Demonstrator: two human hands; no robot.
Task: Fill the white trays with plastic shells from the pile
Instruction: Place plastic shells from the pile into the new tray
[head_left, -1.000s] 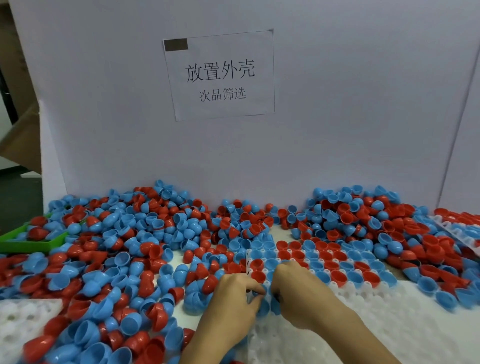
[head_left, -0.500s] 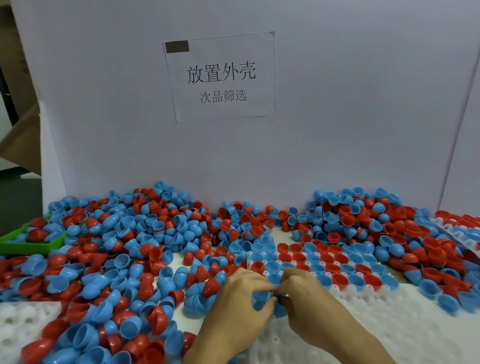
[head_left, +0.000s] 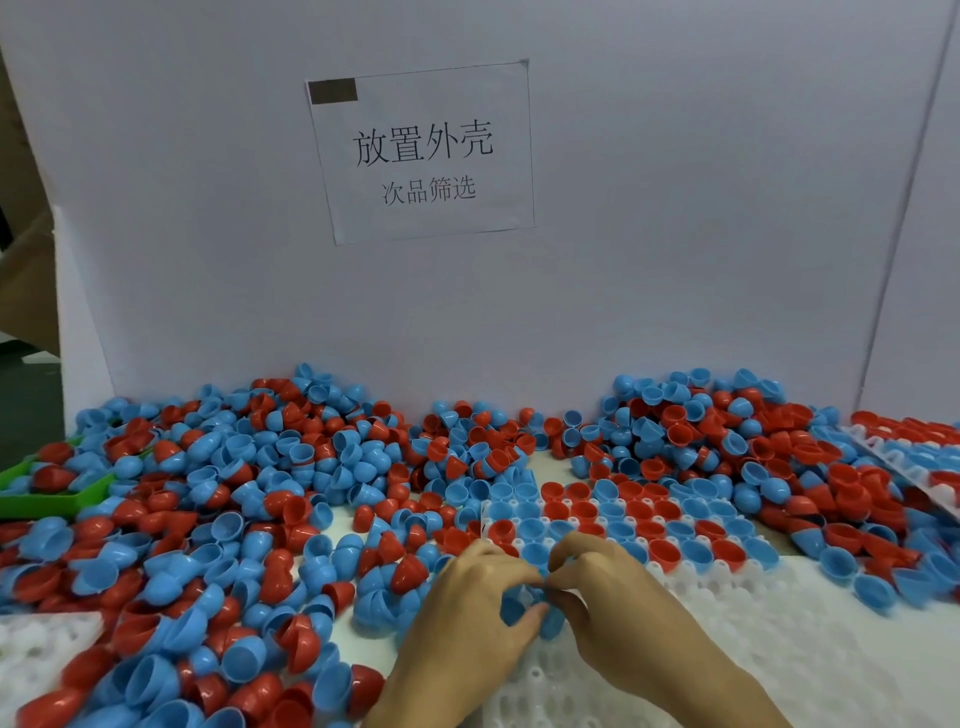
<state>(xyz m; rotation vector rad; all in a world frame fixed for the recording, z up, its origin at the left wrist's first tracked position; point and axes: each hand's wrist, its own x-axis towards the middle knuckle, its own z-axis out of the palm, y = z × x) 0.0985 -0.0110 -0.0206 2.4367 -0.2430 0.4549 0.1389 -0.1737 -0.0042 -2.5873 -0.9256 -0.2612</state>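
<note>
Hands meet over the white tray (head_left: 779, 649), fingers curled.
Left hand (head_left: 467, 618) and right hand (head_left: 613, 608) each pinch blue shells (head_left: 524, 608) at the tray's near-left edge; the shell pile (head_left: 234, 509) crowds the left, a green bin (head_left: 47, 499) beyond.

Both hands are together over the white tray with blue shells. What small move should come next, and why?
Probably set a blue shell into the nearest empty pocket of the white tray: left hand and right hand pinch blue shells just below the filled rows.
</note>
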